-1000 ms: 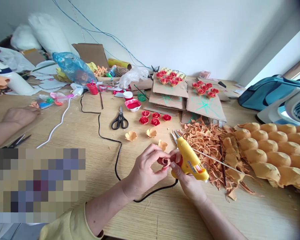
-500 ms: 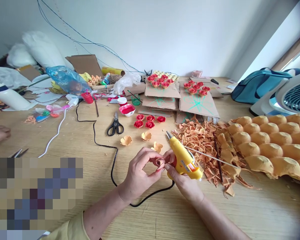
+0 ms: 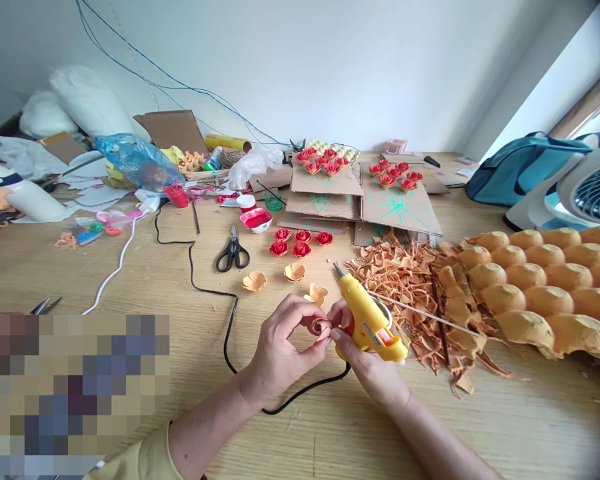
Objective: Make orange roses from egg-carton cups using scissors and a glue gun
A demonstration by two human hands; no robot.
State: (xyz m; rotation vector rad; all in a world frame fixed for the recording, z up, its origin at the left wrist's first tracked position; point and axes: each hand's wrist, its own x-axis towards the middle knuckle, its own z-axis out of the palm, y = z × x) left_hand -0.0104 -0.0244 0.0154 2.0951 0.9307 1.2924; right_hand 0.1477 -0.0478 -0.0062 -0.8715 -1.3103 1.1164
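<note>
in the head view, the left hand (image 3: 280, 347) pinches a small rolled paper rosette (image 3: 321, 327) between thumb and fingertips, the fingers curled and clamped on it just above the wooden table (image 3: 330, 427), and the right hand (image 3: 365, 360) meets it from the other side, its fingertips touching the same rosette while the rest of the hand is closed round a yellow glue gun (image 3: 367, 317), nozzle aimed away toward the back of the table. the gun's black cord (image 3: 220, 300) loops off to the left. judging by how things lie, the work is well along but far from over: two cardboard sheets (image 3: 380, 200) at the back carry clusters of finished red roses (image 3: 325, 160), and four more red roses (image 3: 300, 241) sit loose on the table near a dish of red paint (image 3: 256, 219); three unpainted orange blossoms (image 3: 294, 272) lie just beyond the hands, formed but not yet coloured, and the rosette in hand looks unpainted too and seems to be at the shaping or gluing step. to the right a heap of orange scraps (image 3: 405, 280) lies beside an egg tray (image 3: 545, 287) with many cups uncut, so plenty of stock looks left. black scissors (image 3: 233, 250) rest near the dish, a thin white stick (image 3: 420, 313) crosses the scraps, and another person's hand shows at the far left edge, too cropped to describe.
</note>
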